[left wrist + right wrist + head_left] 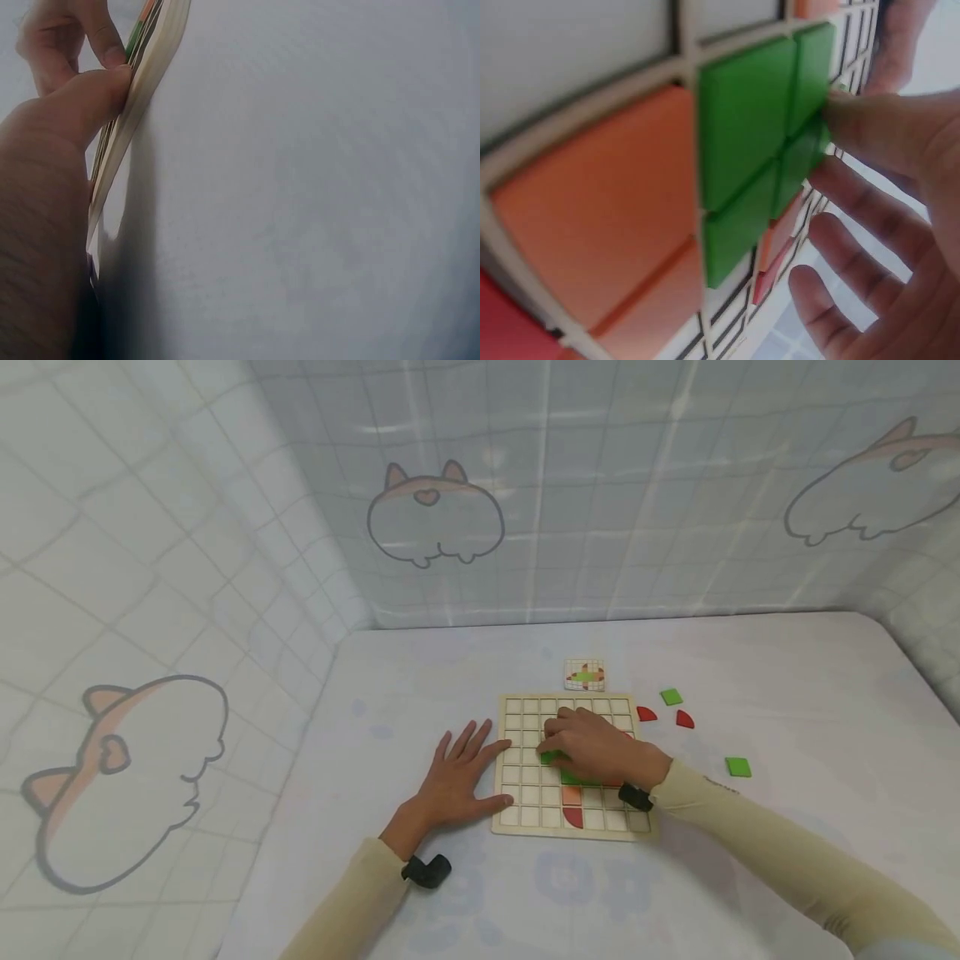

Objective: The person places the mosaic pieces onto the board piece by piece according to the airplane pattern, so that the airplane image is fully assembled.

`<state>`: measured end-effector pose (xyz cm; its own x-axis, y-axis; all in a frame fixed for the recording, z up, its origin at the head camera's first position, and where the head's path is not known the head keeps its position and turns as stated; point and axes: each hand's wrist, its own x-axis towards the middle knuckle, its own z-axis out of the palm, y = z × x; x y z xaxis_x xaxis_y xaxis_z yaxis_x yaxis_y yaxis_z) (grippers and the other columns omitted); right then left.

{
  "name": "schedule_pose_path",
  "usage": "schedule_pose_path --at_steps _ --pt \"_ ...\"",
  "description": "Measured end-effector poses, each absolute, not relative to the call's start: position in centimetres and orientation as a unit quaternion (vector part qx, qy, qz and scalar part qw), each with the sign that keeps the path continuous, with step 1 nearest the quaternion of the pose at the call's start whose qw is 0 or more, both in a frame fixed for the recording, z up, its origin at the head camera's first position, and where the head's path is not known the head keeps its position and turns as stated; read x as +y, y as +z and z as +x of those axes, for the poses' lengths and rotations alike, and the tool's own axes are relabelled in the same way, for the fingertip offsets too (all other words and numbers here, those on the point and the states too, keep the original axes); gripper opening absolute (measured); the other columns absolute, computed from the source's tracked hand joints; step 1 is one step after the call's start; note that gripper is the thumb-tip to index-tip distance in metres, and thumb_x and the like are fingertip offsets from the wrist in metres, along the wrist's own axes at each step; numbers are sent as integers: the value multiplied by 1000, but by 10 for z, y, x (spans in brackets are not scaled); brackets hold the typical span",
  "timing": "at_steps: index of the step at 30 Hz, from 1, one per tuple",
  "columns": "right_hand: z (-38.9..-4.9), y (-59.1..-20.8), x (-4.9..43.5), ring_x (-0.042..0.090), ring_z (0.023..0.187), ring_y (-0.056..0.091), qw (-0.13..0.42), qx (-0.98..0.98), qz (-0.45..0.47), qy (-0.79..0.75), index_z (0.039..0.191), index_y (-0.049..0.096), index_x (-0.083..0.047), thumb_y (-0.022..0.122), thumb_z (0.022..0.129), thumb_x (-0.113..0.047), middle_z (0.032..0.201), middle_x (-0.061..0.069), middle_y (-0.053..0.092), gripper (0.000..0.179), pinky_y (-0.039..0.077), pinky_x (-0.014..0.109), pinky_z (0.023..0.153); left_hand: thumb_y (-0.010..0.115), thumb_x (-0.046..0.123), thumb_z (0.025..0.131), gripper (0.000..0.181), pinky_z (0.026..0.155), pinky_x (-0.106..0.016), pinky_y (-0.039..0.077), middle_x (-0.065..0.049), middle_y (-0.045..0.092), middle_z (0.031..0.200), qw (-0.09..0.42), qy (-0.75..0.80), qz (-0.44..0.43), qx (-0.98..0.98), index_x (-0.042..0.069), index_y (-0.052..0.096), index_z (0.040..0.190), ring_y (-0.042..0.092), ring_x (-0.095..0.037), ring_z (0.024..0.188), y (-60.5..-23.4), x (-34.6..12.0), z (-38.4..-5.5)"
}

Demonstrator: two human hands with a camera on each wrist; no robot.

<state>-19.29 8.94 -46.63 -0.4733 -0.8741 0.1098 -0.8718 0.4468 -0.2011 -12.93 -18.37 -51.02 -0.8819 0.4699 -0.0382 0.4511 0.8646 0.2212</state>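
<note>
A wooden grid board [531,836] lies flat on the table. My left hand [453,785] has its fingers spread beside the board, and its thumb and forefinger touch the left edge. Over the middle of the board, my right hand [596,746] pinches a green square tile [550,757] between thumb and forefinger, at a cell left of other green tiles [742,120]. Orange tiles [607,202] sit in cells beside the green ones. Toward the near edge are another orange tile [572,795] and a red quarter-round piece [573,817]. The right hand hides part of the pattern.
Behind the board lies a small pattern card [585,675]. To the right are loose green squares [671,697], [738,767] and red quarter-round pieces [647,714], [685,719]. A patterned curtain [585,552] hangs at the table's back edge.
</note>
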Motion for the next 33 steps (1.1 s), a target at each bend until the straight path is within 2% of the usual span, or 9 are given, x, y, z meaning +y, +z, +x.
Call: schedule_pose_path --at_steps 8,13,18,22,28,33 --pt "-193 -460 100 20 95 54 8 858 -489 -155 111 73 -13 76 87 -20 103 -2 65 25 47 38 81 41 79 85 85 114 -56 1 -1 2 165 48 95 234 966 34 26 155 -3 -24 150 -512 -184 -128" --pt "-199 -453 120 22 96 55 3 885 -438 -160 108 73 -13 78 86 -21 101 -1 66 24 47 40 82 39 80 85 85 114 -56 1 -1 2 165 46 88 233 967 35 25 156 -2 -24 150 -512 -184 -129" --pt "-204 -452 146 23 94 56 19 913 -374 -163 109 74 -11 78 86 -19 102 1 67 24 46 40 80 40 79 85 85 114 -56 2 -1 2 165 45 85 235 967 35 25 156 -2 -24 150 -513 -184 -129" --pt "-205 -454 164 24 91 57 17 926 -343 -159 107 75 -9 79 85 -16 101 2 68 24 47 40 78 41 78 85 85 115 -55 0 0 1 165 53 88 233 967 35 24 156 -4 -24 150 -511 -184 -129" --pt "-207 -458 187 19 82 54 13 941 -303 -151 105 76 -10 78 84 -17 93 -1 66 22 46 35 68 41 78 85 85 114 -56 0 -1 1 165 56 90 234 967 35 24 156 -4 -24 150 -511 -183 -129" --pt "-207 -460 203 21 82 55 -3 951 -281 -126 103 76 -8 80 82 -18 89 0 65 23 48 38 68 40 79 85 85 115 -55 -1 0 0 165 59 88 232 967 36 23 156 -4 -23 150 -510 -183 -129"
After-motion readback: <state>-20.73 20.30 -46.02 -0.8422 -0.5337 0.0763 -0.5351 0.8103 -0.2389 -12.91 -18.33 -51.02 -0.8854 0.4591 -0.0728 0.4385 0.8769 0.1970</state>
